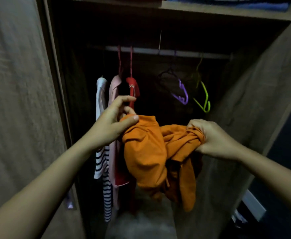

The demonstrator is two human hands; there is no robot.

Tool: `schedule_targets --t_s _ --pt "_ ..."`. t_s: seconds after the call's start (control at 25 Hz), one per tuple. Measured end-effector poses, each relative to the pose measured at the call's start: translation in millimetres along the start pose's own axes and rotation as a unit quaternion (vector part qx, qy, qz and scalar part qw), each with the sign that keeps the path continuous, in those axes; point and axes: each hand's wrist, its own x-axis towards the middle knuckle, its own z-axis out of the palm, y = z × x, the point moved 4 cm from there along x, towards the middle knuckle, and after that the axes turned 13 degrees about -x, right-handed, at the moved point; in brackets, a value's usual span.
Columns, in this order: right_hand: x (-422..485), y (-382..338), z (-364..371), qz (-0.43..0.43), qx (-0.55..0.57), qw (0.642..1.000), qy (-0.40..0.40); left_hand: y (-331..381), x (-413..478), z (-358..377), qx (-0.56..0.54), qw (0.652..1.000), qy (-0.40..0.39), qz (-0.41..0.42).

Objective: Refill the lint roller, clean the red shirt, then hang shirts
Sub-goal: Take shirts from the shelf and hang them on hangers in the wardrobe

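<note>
**Head view: a soft orange shirt, held in front of the wardrobe**

The orange shirt (149,152) is up in the air between both hands, in front of the open wardrobe (244,100). It is all scrunched up and droops down in folds.

The right hand (210,137) is closed tight round a bunch of the cloth. The left hand (113,121) is half open. Its thumb presses on the top edge of the shirt and a bent finger seems to pinch it from behind, while the other fingers stick out loose.

I think the shirt is light and floppy. It will not break, but it can slip off and it cannot keep its own shape. The best places to hold it look like the two shoulders or the neck hole, so that it opens out flat.

A red shirt (132,88), a pink shirt (114,94) and a stripy shirt (100,118) already hang on the rail (193,54). A purple hanger (181,94) and a green hanger (204,99) hang there with nothing on them, just behind the hands.
</note>
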Motion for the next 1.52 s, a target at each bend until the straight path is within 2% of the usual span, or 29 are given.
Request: schedule_targets --t_s 0.04,0.08,0.12,0.16,0.24,0.32,0.4,0.48,0.56,0.64,0.72,0.88,1.0,1.08,1.16,1.24,1.4,1.52 --pt "-1 -1 0 -0.001 -0.01 1.0 0.001 5 -1 -3 0.126 0.992 -0.024 0.014" --pt "-2 0 -2 0.003 -0.011 1.0 0.006 9 -3 -5 0.246 0.967 -0.057 0.025" --pt "-3 3 -5 0.011 -0.015 1.0 0.009 13 -5 -8 0.312 0.945 -0.097 0.032" --pt "-4 6 -8 0.012 -0.024 1.0 0.011 18 -7 -9 0.318 0.938 -0.132 0.032" --pt "-7 14 -7 0.004 -0.064 0.998 -0.006 30 -12 -9 0.198 0.966 -0.168 0.004" --pt "-13 21 0 0.003 -0.118 0.992 -0.047 42 -11 -6 0.077 0.988 -0.13 0.008" --pt "-21 24 14 0.021 -0.157 0.981 -0.115 57 -9 3 0.045 0.995 -0.072 0.056" --pt "-30 26 25 0.073 -0.152 0.971 -0.172 61 0 20 -0.017 0.997 -0.047 0.064" --pt "-35 20 24 0.108 -0.113 0.978 -0.141 48 11 41 -0.072 0.997 -0.034 0.021" --pt "-37 12 13 0.125 -0.086 0.987 -0.055 26 19 61 -0.075 0.995 -0.052 -0.032" --pt "-41 1 2 0.151 -0.045 0.988 -0.006 9 20 77 -0.059 0.994 -0.073 -0.058" --pt "-46 -27 1 0.182 0.117 0.976 -0.003 28 20 91 -0.045 0.994 -0.068 -0.071" --pt "-45 -49 3 0.193 0.232 0.953 -0.004 61 21 92 -0.036 0.996 -0.068 -0.051" --pt "-44 -58 0 0.207 0.271 0.94 0.021 79 18 94 0.033 0.996 -0.085 -0.022" --pt "-44 -59 -3 0.204 0.223 0.951 0.06 95 11 96 0.151 0.985 -0.077 0.032" --pt "-48 -58 -6 0.189 0.153 0.967 0.073 109 1 96 0.217 0.973 -0.029 0.077" --pt "-79 -47 -15 0.117 0.002 0.993 0.013 119 -25 78 0.235 0.963 0.1 0.092" --pt "-101 -48 -23 0.024 -0.093 0.995 -0.039 106 -38 59 0.287 0.94 0.167 0.074"
